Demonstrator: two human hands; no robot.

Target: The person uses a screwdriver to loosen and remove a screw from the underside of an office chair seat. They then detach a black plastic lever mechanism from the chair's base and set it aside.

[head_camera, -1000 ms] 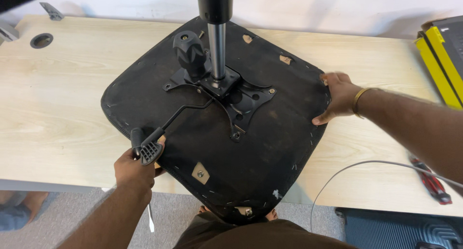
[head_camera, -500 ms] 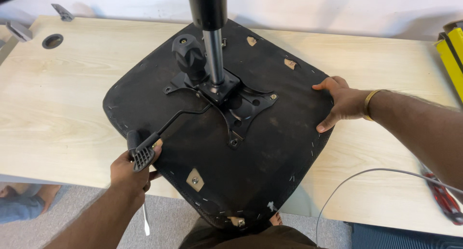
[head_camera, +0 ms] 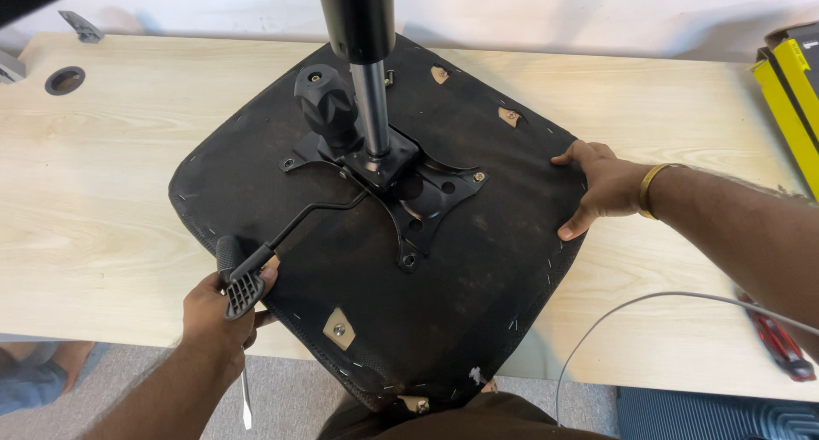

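Pale wooden table (head_camera: 111, 176) — upturned seat (head_camera: 444, 303), red tool (head_camera: 781, 346).

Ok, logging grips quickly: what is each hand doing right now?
Left hand: closed around the lever paddle at the seat edge.
Right hand: fingers curled over the rim of the upturned chair seat, gripping it.
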